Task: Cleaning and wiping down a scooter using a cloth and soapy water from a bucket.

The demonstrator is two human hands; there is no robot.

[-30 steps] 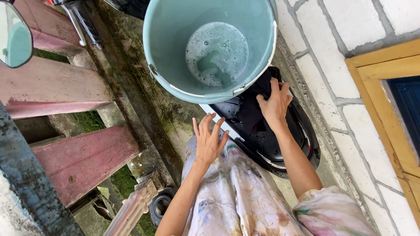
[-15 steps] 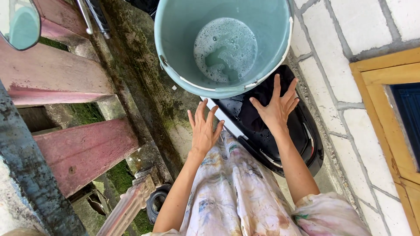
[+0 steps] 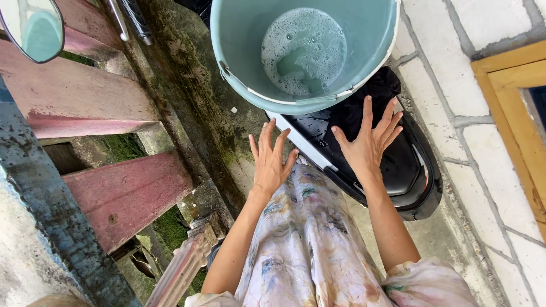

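A dark cloth (image 3: 364, 105) lies bunched right of centre on a black plastic panel (image 3: 415, 176), partly tucked under the teal bucket (image 3: 239, 51) of soapy water at the top. The right hand (image 3: 368, 149) hovers over the cloth, fingers spread wide, gripping nothing. The left hand (image 3: 269, 165), also splayed and empty, sits at centre above a pale patterned skirt (image 3: 307, 244).

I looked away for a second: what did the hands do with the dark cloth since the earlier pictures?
The right hand let go: a second ago its fingers were closed on the dark cloth; now they are spread flat over it. The left hand stayed open, holding nothing, beside the black panel. The cloth remains on the panel, and the teal bucket of soapy water looks unmoved.
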